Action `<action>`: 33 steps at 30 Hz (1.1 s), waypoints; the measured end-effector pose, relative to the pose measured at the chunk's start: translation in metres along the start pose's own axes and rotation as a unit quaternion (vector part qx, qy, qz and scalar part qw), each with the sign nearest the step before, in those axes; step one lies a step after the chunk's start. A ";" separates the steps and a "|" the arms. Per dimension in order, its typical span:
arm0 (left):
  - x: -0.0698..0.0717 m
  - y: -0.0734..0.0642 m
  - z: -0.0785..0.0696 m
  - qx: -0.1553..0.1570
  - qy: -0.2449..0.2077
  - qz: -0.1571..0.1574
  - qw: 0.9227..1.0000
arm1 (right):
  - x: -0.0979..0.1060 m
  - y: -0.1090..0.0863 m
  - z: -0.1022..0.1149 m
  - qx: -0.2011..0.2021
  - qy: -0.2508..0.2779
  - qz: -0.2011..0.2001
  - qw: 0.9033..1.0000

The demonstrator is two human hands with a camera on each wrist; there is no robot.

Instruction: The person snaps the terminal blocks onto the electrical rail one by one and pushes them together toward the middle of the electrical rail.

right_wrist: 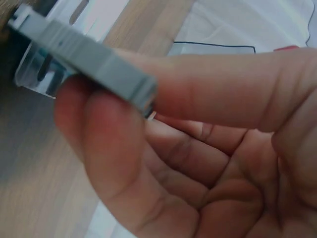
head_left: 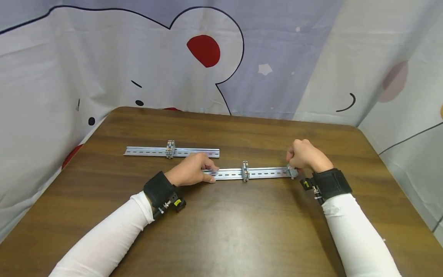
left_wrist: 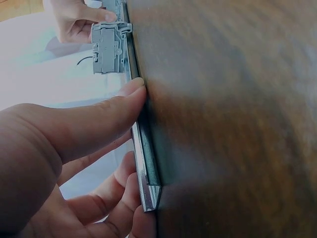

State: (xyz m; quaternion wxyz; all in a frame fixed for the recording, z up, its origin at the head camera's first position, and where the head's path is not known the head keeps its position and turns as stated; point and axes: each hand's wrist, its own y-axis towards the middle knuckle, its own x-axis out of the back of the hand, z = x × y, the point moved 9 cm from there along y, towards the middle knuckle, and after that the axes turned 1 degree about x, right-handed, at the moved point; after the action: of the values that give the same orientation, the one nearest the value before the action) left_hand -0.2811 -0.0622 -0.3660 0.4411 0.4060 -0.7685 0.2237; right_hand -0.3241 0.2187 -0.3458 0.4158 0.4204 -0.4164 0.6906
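My left hand [head_left: 189, 170] grips the left end of a slotted metal DIN rail [head_left: 266, 172], thumb on the near edge and fingers on the far one. In the left wrist view, the rail [left_wrist: 140, 163] runs between thumb and fingers. A grey terminal block [right_wrist: 94, 62] is pinched between the thumb and fingers of my right hand [head_left: 309, 156], at the rail's right end. It looks tilted against the rail; whether it is clipped on cannot be told. Mid-rail sits a small group of terminal blocks [head_left: 245, 171], also seen as the grey block side [left_wrist: 108, 49] in the left wrist view.
Farther back and to the left lies a second DIN rail [head_left: 145, 151] with terminal blocks [head_left: 170, 149] on it. Both rails rest on a brown wooden table [head_left: 221, 231]. A printed curtain [head_left: 277, 57] hangs behind the table and along its sides.
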 end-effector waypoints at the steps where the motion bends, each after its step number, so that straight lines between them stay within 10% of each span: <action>1: 0.000 0.000 0.001 0.001 -0.001 0.001 1.000 | -0.001 0.001 0.001 0.004 0.000 0.001 1.000; 17: -0.001 0.000 0.003 -0.013 0.006 -0.009 1.000 | -0.006 -0.010 0.003 0.031 0.053 0.041 0.997; 33: -0.001 0.001 0.001 -0.008 0.010 -0.004 1.000 | -0.005 -0.022 -0.014 0.051 0.247 0.114 0.961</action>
State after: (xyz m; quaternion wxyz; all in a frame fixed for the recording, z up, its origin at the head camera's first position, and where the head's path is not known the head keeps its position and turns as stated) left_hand -0.2821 -0.0623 -0.3677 0.4529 0.4031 -0.7644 0.2193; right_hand -0.3054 0.2376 -0.3497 0.4027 0.2074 -0.3105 0.8357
